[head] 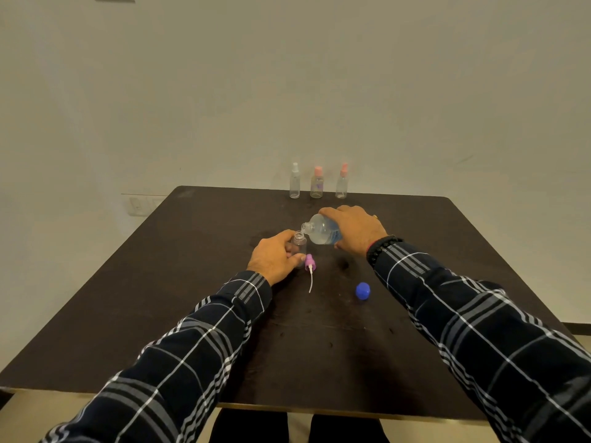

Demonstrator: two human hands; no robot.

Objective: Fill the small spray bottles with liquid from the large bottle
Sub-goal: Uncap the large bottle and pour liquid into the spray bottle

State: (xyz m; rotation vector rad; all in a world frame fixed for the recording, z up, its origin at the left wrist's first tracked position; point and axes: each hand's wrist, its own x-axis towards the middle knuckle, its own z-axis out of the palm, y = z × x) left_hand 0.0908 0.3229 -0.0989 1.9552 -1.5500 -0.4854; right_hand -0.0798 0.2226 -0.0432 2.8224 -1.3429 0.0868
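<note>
While the large bottle is tipped with its open mouth just over the neck of a small spray bottle, the pouring step appears to be in hand. The small bottle stands uncapped near the middle of the tabletop, with the left hand curled round its body. The right hand grips the large bottle from above; clear liquid pools in its lower side. How full the small bottle is I cannot tell. Just beside the left thumb lies the purple spray head, and the blue cap rests nearer the right sleeve. The next move likely calls for a slow tilt with the mouth over the narrow neck, then righting the large bottle before overflow. At the far edge three more small bottles stand in a row, tops on; their contents are too faint to judge.
</note>
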